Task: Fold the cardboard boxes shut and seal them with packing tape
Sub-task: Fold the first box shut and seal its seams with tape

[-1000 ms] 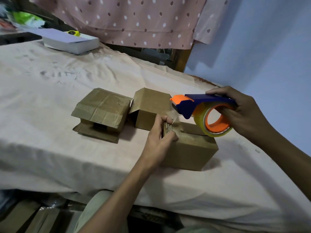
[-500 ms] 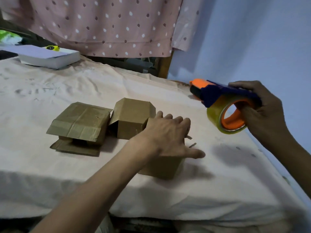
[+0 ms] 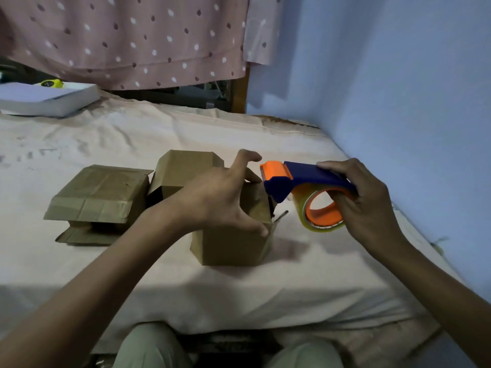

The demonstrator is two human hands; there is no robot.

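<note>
Much of the near box (image 3: 233, 243) was hidden beneath the left hand (image 3: 220, 197), so how its top flaps lay could not be made out; only its front face and a torn right corner were seen. The left hand was spread over the box top, thumb curled down the front right corner, fingers arched over the far edge, so the box was gripped. The tape dispenser (image 3: 300, 181) was grasped in the right hand (image 3: 364, 208), fingers wrapped over its blue handle, its orange nose held just beside the box's top right corner; whether it touched the cardboard could not be told. The tape roll (image 3: 316, 221) was partly covered by that hand. A second box (image 3: 183, 168) behind was half screened by the left wrist. A third box (image 3: 101, 195), with loose flaps, was seen near the left, and its inside was too dark to read.

All three boxes were carried on a bed (image 3: 305, 274) under a wrinkled pale sheet, the near box close to the front edge. A white book (image 3: 45, 99) with a yellow item (image 3: 50, 83) behind it was cut off at the far left corner. A dotted pink cloth (image 3: 127, 38) was hung behind, and a blue wall (image 3: 398, 75) stood along the right edge. Knees in pale trousers were cut off below.
</note>
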